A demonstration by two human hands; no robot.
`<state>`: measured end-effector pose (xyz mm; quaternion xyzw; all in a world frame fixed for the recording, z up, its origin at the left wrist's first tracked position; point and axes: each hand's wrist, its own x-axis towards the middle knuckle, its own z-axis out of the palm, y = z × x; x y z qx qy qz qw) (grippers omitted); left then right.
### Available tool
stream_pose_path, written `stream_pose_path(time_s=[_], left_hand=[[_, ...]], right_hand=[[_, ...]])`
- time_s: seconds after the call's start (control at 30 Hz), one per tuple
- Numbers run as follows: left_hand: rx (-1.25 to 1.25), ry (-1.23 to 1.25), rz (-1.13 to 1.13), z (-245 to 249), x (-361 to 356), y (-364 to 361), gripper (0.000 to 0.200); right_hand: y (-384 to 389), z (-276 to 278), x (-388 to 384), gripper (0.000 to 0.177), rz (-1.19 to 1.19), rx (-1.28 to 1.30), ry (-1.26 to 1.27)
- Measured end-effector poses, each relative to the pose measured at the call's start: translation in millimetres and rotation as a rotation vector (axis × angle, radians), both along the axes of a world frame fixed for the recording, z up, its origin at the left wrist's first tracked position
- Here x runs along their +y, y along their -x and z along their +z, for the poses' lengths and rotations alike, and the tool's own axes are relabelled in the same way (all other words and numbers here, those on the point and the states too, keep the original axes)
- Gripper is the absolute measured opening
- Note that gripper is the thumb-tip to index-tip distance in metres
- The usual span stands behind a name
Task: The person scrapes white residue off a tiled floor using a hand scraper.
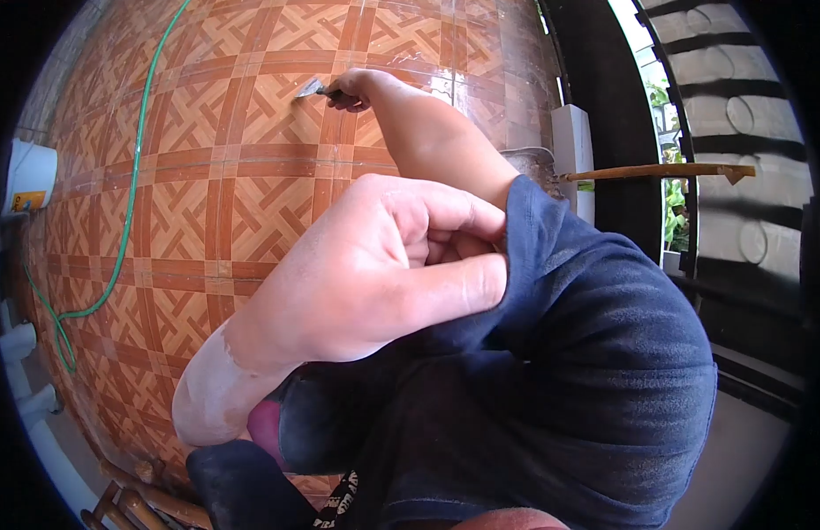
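Note:
My left hand [361, 265], large and close to the camera, pinches the hem of my dark blue sleeve [533, 230] between thumb and forefinger. White dust or residue coats the wrist and forearm. Farther off, my right hand [352, 88] is closed round the dark handle of a scraper [311, 87]. Its flat, pale metal blade points left, over the tiled floor [277, 221]. The right arm stretches forward out of the sleeve.
A green hose [132, 185] runs along the floor at left, near a white bucket [30, 177]. Wet, shiny tiles lie beyond my right arm. At right are a wooden stick [657, 171] and a dark barred gate [736, 115]. Wooden furniture [145, 503] stands lower left.

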<state>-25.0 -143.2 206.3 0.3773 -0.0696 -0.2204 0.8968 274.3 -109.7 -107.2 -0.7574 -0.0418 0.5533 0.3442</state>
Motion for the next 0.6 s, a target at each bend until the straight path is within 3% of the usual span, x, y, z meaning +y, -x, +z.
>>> stream_pose_path(time_s=[0.07, 0.13, 0.2, 0.4, 0.47, 0.6], left_hand=[[0.103, -0.178, 0.086, -2, -3, -1, 0.022], [-0.109, -0.395, 0.307, -16, -13, 1, 0.011], [-0.393, -0.818, 0.384, -14, -7, -4, 0.010], [-0.588, -0.806, 0.680, -23, -10, -10, 0.008], [-0.557, -0.799, 0.635, -20, -1, -7, 0.004], [-0.330, -0.479, 0.477, -24, 8, -4, 0.014]], right_hand=[[-2, -8, -1, 0.019, -0.005, 0.018, -0.017], [-7, -10, 3, 0.021, -0.029, 0.037, 0.016], [-5, -10, 3, 0.025, 0.021, 0.002, 0.025], [0, -9, 5, 0.021, 0.004, 0.011, 0.025], [-2, -7, 5, 0.020, 0.004, 0.011, 0.007], [2, 0, 4, 0.021, -0.060, 0.012, -0.004]])
